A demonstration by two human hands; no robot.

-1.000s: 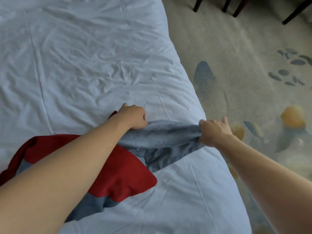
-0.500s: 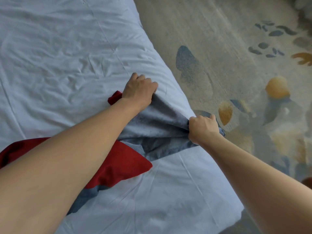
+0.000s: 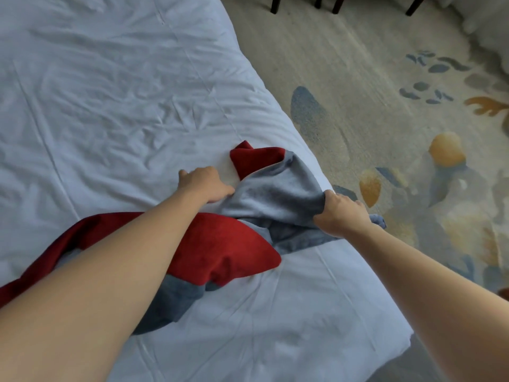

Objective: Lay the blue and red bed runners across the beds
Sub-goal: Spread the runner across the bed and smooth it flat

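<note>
While bunched on the bed near its edge, bed runner gripped by right hand, pinned by curled left hand. Could slide floorward, twist if tugged unevenly.

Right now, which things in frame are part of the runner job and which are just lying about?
Part of the job:
- blue and red bed runner, bunched up on the bed
- bed with its white cover
- left hand, gripping the runner
- right hand, gripping the runner at the bed edge

Lying about:
- patterned carpet
- dark chair legs at the top
</note>
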